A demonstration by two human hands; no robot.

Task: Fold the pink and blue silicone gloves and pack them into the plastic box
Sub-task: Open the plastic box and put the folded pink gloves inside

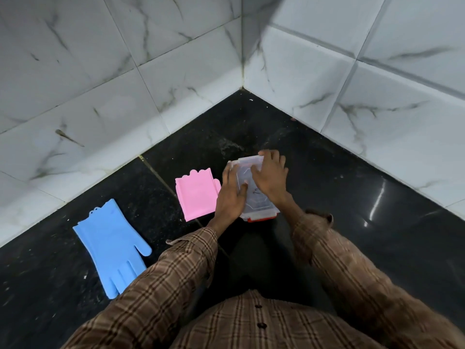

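- Clear plastic box (254, 197) with a red base edge stands on the black floor (352, 197), close in front of the person; its lid looks to be on, and I cannot tell if anything is inside.
- Both hands are on top of the box: the left hand (230, 195) lies with fingers spread over the lid, the right hand (270, 176) reaches over the far end, fingers bent at the rim.
- Pink glove (197, 195) lies folded just beside the box, on its left.
- Blue glove (113, 245) lies flat and unfolded, well apart to the left.
- Probably the step is opening the box; next the lid must come off, then the pink glove goes in and the blue one needs folding.
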